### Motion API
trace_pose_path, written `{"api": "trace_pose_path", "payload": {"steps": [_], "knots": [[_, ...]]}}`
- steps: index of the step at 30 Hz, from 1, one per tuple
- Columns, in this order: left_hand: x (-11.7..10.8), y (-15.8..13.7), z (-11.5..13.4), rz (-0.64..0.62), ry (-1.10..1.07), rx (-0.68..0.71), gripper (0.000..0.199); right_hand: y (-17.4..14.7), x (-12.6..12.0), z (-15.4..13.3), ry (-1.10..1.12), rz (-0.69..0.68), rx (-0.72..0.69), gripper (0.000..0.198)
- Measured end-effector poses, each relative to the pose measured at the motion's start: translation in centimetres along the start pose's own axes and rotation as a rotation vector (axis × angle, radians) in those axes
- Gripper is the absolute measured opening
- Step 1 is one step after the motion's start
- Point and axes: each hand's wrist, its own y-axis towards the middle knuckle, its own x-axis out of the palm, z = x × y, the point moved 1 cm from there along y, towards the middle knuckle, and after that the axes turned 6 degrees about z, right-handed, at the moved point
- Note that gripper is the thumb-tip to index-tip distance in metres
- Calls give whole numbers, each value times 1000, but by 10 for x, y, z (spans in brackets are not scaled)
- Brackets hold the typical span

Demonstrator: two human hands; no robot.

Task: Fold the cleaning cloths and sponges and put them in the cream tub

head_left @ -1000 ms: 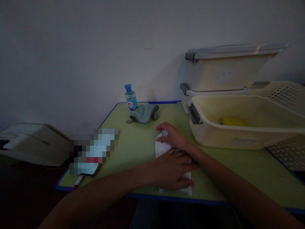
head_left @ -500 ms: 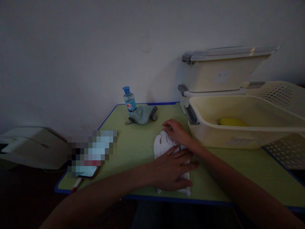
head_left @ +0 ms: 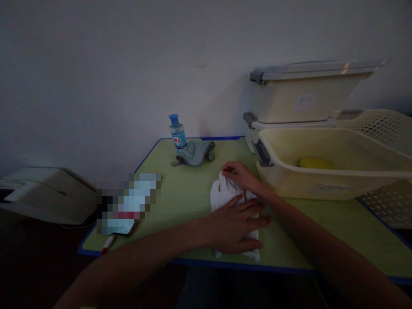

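A white cloth piece that looks like a glove [head_left: 217,199] lies on the green tabletop in front of me. My left hand [head_left: 236,225] rests flat across its lower half, fingers spread and pointing right. At its upper end my right hand [head_left: 240,175] has thumb and fingers pinched on the white fabric tip. Both hands cover much of the cloth's right side, so its full shape is hidden.
Right of my hands stands a cream plastic bin [head_left: 302,184] with a yellow item [head_left: 315,163] inside. Behind it are stacked lidded boxes [head_left: 299,98] and a perforated basket [head_left: 383,128]. A blue-capped bottle [head_left: 178,135], a grey cloth [head_left: 195,153] and a phone [head_left: 135,204] are also on the table [head_left: 180,189].
The view has shifted slightly. My right hand now pinches the cloth's upper tip, which is drawn up a little; my left hand stays flat on the lower part.
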Motion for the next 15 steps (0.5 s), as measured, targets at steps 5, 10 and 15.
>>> {"api": "trace_pose_path", "payload": {"steps": [5, 10, 15], "knots": [[1, 0, -1, 19, 2, 11, 54, -2, 6, -4, 12, -12, 21, 9], [2, 0, -1, 17, 12, 14, 53, -4, 9, -4, -19, 7, 28, 7], [1, 0, 1, 12, 35, 7, 53, -1, 8, 3, -79, 14, 43, 6]]}}
